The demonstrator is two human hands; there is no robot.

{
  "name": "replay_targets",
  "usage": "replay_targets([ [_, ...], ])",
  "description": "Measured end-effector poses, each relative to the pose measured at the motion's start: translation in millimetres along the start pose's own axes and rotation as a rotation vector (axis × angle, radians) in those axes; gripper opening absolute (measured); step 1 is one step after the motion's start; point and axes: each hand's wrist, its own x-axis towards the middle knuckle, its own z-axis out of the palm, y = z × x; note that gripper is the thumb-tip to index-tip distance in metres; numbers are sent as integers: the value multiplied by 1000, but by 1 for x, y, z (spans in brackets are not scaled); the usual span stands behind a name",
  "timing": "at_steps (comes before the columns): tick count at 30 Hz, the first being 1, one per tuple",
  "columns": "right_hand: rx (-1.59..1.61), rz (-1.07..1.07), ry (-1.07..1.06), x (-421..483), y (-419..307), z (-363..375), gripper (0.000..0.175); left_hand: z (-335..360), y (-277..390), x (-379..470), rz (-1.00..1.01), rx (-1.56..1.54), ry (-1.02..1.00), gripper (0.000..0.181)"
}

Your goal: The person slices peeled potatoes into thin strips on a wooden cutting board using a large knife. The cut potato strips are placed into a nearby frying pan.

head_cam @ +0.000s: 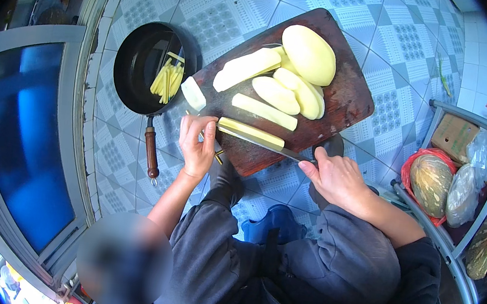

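My right hand (335, 176) is closed round the handle of a kitchen knife (262, 144), whose blade lies along the near side of a pale yellow vegetable strip (252, 131). Fingers bent, my left hand (198, 140) touches the blade's tip end; whether it pinches the blade is unclear. On the wooden cutting board (343, 105) lie another peeled strip (264, 111), several slices (275, 95), a long piece (247, 69) and a large peeled chunk (308, 55). A short pale piece (193, 93) rests at the board's left edge.
A black pan (133, 67) with a wooden handle holds cut sticks (169, 79) on the tiled floor at left. To the right, a metal rack (480, 210) holds a squash (430, 184), a cardboard box (454, 136) and plastic bags. A blue stool (273, 225) shows between the legs.
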Motion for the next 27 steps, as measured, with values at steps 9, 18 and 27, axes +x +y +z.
replay_targets([
  [9, 26, 42, -81, 7, -6, -10, 56, -2, -2, 5, -123, -84, -20, 7],
  [18, 5, 64, -145, 10, -10, -17, 54, -3, -4, 2, -162, -92, -6, 5],
  [27, 25, 123, -146, 9, -5, -19, 52, -4, -3, -7, 9, 25, 73, 23],
])
